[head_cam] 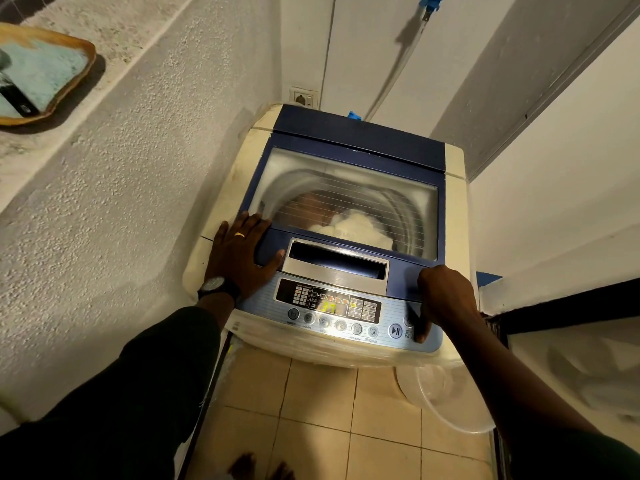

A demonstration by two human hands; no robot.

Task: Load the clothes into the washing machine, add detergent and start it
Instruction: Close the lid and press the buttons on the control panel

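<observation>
Top-loading washing machine [349, 237] stands in a narrow alcove: rough textured plaster wall to its left, smooth white walls behind and to its right. Floor [322, 410] is tan tile with dark grout lines.

Lid [349, 188] is down; blue frame, clear window. Through the window, just beyond the fingertips of the left hand, clothes [353, 225] lie in the drum, a pale bundle with something darker behind it.

Left hand [242, 254] lies flat, fingers spread, palm down on the lid's near-left corner; it grasps nothing. Ring on one finger, wristwatch [216, 285] at the cuff of a dark sleeve.

Right hand [445, 299] is curled loosely over the near-right corner of the machine, thumb stretched down onto the control panel [332, 313], just right of the start/pause button [395, 330]. It holds no object. Panel display is lit, yellow digits, blurred.

Between the two hands: silver recessed lid handle [337, 263].

Below the right forearm, a translucent plastic basin [446, 400] sits on the tile against the machine's front. Wall socket [304, 97] behind the machine; grey hose [394, 71] runs up the back wall. Far left of the left hand, a wood-framed mirror [41, 74] hangs on the plaster.
</observation>
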